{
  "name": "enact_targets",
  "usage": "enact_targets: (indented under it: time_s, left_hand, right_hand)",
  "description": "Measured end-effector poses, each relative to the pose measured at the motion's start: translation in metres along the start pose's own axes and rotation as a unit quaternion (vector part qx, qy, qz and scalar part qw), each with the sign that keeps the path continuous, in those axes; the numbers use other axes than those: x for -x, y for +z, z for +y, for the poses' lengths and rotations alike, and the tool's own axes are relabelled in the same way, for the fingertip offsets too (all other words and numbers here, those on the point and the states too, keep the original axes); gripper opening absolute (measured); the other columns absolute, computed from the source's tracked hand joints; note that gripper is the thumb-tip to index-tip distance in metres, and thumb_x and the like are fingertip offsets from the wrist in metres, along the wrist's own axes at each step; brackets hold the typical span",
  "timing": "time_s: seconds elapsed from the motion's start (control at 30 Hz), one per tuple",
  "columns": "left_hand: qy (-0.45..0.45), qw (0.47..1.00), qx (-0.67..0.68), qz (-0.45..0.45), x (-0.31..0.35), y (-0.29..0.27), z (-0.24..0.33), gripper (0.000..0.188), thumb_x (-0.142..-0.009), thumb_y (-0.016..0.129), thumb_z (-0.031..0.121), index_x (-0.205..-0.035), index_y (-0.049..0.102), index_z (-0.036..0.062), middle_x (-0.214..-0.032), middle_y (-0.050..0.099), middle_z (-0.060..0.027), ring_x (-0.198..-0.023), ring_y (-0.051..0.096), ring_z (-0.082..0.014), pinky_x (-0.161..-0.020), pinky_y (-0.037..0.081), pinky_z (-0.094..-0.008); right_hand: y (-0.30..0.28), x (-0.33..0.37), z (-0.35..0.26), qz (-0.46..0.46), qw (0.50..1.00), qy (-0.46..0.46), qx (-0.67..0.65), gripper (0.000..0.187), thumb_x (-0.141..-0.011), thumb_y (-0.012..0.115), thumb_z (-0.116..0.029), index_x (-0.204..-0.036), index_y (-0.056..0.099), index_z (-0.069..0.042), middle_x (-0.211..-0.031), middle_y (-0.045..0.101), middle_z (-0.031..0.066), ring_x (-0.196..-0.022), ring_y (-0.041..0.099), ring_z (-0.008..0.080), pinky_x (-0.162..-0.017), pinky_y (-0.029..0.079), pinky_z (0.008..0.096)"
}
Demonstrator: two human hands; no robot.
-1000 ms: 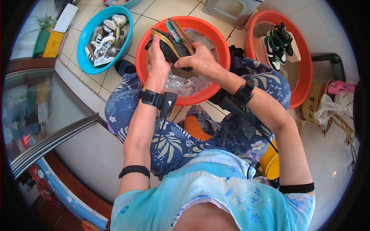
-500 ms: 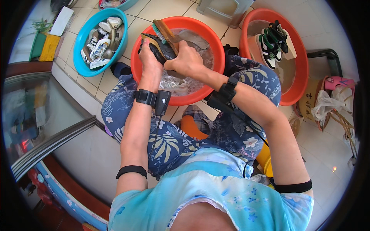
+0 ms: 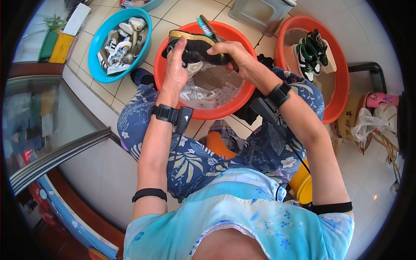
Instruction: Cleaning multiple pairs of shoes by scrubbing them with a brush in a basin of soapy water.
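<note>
Over the round red basin point(image 3: 161, 69) I hold a black shoe point(image 3: 197, 51) with a tan-yellow sole edge, lying sideways between my hands. My left hand point(image 3: 175, 67) is closed on its left end, thumb pressed against the sole edge. Gripping the other end is my right hand point(image 3: 240, 58), which also keeps a wooden scrub brush point(image 3: 209, 29) with teal bristles. The brush head sticks up behind the shoe, and part of its handle is hidden. Below, a white shoe point(image 3: 197, 96) lies in the murky, foamy water point(image 3: 221, 82).
A teal basin point(image 3: 92, 60) full of shoes stands at far left. On the right, another red basin point(image 3: 342, 82) holds water and green, black and white sneakers point(image 3: 307, 56). A grey stool point(image 3: 260, 13) stands behind. Near my right thigh is a yellow bucket point(image 3: 302, 186).
The shoe has turned from slanted to nearly level and risen slightly. My right hand has moved right to its other end, and the brush has shifted behind the shoe.
</note>
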State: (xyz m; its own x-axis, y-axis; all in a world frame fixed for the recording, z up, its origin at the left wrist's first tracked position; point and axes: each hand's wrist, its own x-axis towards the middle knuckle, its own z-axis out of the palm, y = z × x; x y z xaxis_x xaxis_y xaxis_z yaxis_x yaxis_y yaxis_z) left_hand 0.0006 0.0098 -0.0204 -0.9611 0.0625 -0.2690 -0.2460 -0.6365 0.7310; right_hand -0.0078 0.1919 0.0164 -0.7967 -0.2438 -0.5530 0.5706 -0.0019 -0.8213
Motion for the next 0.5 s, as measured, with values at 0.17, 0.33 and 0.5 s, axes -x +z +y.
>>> enact_targets:
  time_s: [0.17, 0.33, 0.5]
  left_hand:
    - [0.051, 0.978, -0.201, 0.032, -0.009, -0.008, -0.01, 0.052, -0.083, 0.063, 0.052, -0.102, 0.059, 0.0037, -0.091, 0.061, -0.0016, -0.081, 0.057, -0.0113, -0.072, 0.047, -0.0277]
    - [0.084, 0.977, -0.089, 0.177, -0.004, 0.019, -0.019, 0.037, -0.086, 0.064, 0.033, -0.096, 0.059, -0.002, -0.089, 0.06, -0.0029, -0.08, 0.055, -0.0115, -0.069, 0.046, -0.027]
    - [0.086, 0.969, -0.073, 0.22, -0.005, 0.022, -0.017, 0.022, -0.086, 0.063, 0.022, -0.096, 0.061, 0.0031, -0.091, 0.062, -0.0007, -0.082, 0.059, -0.011, -0.076, 0.047, -0.0271]
  right_hand:
    - [0.006, 0.004, 0.006, -0.008, 1.0, -0.001, 0.004, 0.036, -0.063, 0.071, -0.029, -0.084, 0.061, -0.002, -0.065, 0.052, 0.0022, -0.042, 0.041, 0.0096, -0.037, 0.031, 0.0232]
    - [0.027, 0.009, 0.01, 0.029, 0.999, -0.013, 0.008, 0.036, -0.06, 0.074, -0.026, -0.078, 0.059, 0.002, -0.06, 0.052, 0.0046, -0.039, 0.041, 0.0099, -0.035, 0.031, 0.0246]
    - [0.033, 0.007, 0.007, 0.007, 1.0, -0.011, 0.009, 0.036, -0.061, 0.074, -0.025, -0.08, 0.058, 0.001, -0.06, 0.053, 0.0049, -0.039, 0.041, 0.0101, -0.035, 0.03, 0.0259]
